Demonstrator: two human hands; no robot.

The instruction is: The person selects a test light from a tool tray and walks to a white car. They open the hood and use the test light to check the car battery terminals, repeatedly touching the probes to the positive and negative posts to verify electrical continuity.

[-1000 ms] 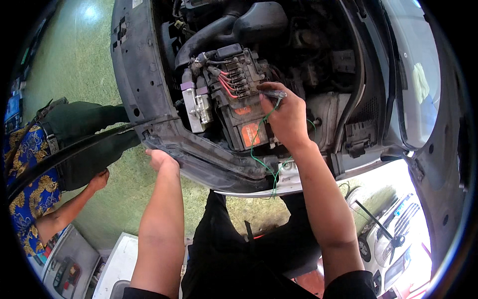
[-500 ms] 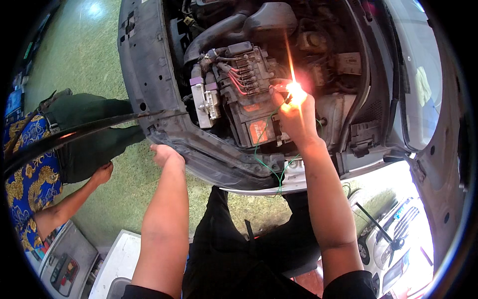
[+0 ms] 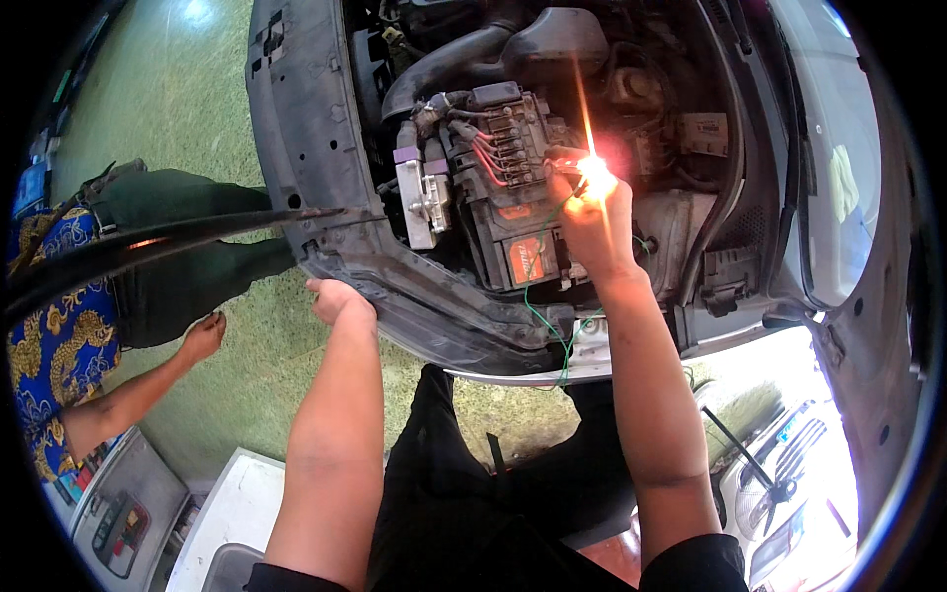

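My right hand (image 3: 598, 225) is closed over the battery area, around a test light (image 3: 594, 176) whose shape is mostly lost in white and reddish glare. A thin green wire (image 3: 538, 314) hangs from it over the car's front edge. Just left of the fingers is the fuse and terminal block (image 3: 505, 138) with red wires, on top of the dark battery (image 3: 528, 259) with orange labels. What the tip touches is hidden by the glare. My left hand (image 3: 343, 301) is curled on the car's front edge (image 3: 395, 321), its fingers partly hidden.
A black air duct (image 3: 444, 71) and a silver module (image 3: 424, 205) lie in the engine bay. A dark rod (image 3: 197, 234) crosses the left side. A person in a blue patterned shirt (image 3: 59, 345) stands at left. White tabletop (image 3: 229, 513) lower left; fan (image 3: 779, 490) and white car lower right.
The car has shifted slightly rightward in view. My right hand still holds the lit test light at the same part of the engine bay; my left hand stays on the front edge.
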